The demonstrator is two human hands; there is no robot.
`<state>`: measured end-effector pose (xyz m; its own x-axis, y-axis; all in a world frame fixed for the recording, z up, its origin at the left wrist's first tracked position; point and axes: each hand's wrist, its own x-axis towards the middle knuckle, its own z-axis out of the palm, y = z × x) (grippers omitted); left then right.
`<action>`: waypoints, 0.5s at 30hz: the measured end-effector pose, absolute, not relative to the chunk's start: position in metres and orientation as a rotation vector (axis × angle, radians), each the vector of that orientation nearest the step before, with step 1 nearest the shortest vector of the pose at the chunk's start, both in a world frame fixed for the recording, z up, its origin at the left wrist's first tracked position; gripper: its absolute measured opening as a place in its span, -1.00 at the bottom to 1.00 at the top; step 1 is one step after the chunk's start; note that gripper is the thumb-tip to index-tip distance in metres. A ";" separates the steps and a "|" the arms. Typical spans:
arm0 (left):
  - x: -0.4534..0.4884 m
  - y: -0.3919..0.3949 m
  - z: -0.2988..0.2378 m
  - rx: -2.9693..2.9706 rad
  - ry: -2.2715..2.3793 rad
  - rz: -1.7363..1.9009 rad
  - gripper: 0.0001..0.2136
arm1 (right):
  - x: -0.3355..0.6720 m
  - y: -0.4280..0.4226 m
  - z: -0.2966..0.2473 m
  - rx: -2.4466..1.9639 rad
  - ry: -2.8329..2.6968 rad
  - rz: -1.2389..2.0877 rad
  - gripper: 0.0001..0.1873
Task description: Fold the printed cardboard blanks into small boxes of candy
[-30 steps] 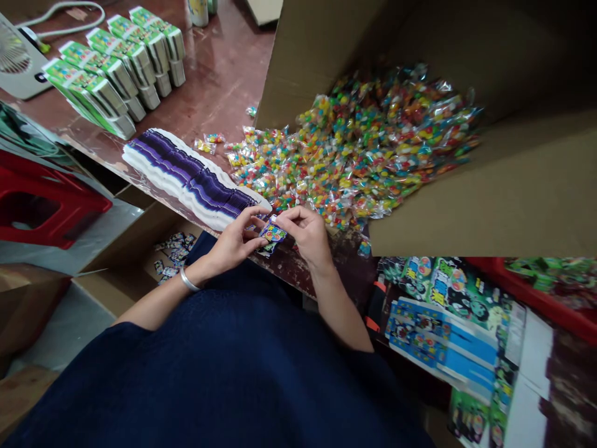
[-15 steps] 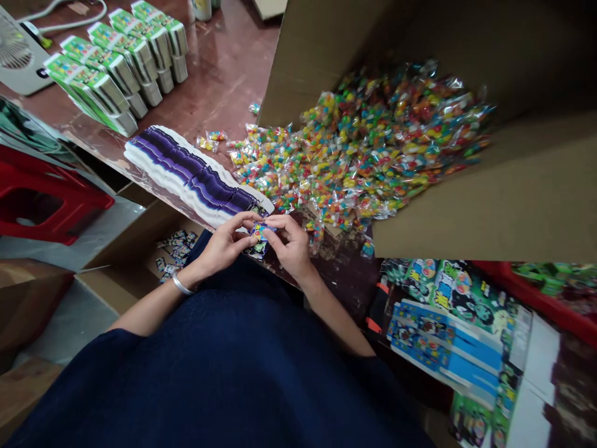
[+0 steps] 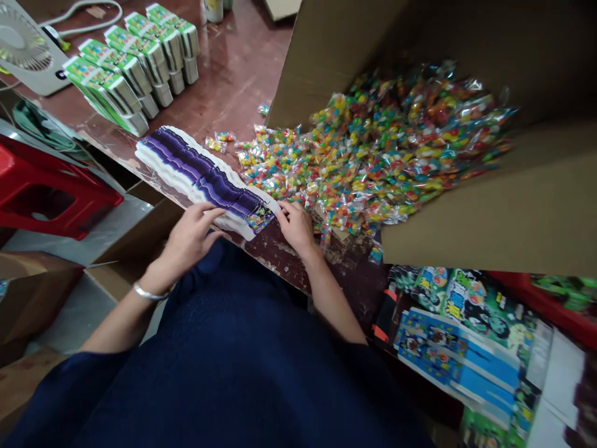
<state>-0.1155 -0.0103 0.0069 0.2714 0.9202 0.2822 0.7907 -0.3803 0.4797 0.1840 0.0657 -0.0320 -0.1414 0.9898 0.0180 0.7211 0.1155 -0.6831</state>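
A long, fanned row of flattened purple-and-white candy cartons (image 3: 205,177) lies along the table's front edge. At its near end the top carton (image 3: 261,219) shows a colourful printed face. My right hand (image 3: 297,229) has thumb and forefinger at the white flap of that carton, pinching its right edge. My left hand (image 3: 190,239) hovers by the front side of the row, fingers apart, holding nothing. Behind the cartons spreads a heap of small clear bags of coloured candies (image 3: 354,162), spilling from a big cardboard box (image 3: 457,230) lying on its side.
Banded green carton stacks (image 3: 135,62) and a white fan (image 3: 30,53) stand at the back left. An open cardboard box (image 3: 112,280) sits below the table edge, near a red stool (image 3: 51,193). Flattened blue cartons (image 3: 457,354) lie at the right.
The small printed box that both hands held is no longer in them. My left hand has moved left and opened; my right hand has gone to the end of the carton row.
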 end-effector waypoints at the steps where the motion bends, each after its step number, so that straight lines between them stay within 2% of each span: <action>1: -0.098 -0.003 0.001 2.327 1.523 0.834 -0.57 | 0.181 0.067 -0.033 -1.677 -1.938 0.726 -0.66; 5: -0.050 0.024 -0.025 2.378 1.493 0.793 -0.51 | 0.174 0.065 -0.032 -1.660 -1.940 0.685 -0.71; 10: -0.043 0.028 -0.038 2.268 1.549 0.824 -0.47 | 0.180 0.050 -0.025 -1.550 -1.713 0.719 -0.77; 13: -0.044 0.021 -0.024 2.181 1.502 0.905 -0.57 | 0.185 0.043 -0.012 -1.452 -1.507 0.945 -0.74; 15: -0.043 0.018 -0.007 2.066 1.414 0.966 -0.73 | 0.189 0.040 0.002 -1.373 -1.406 1.142 -0.71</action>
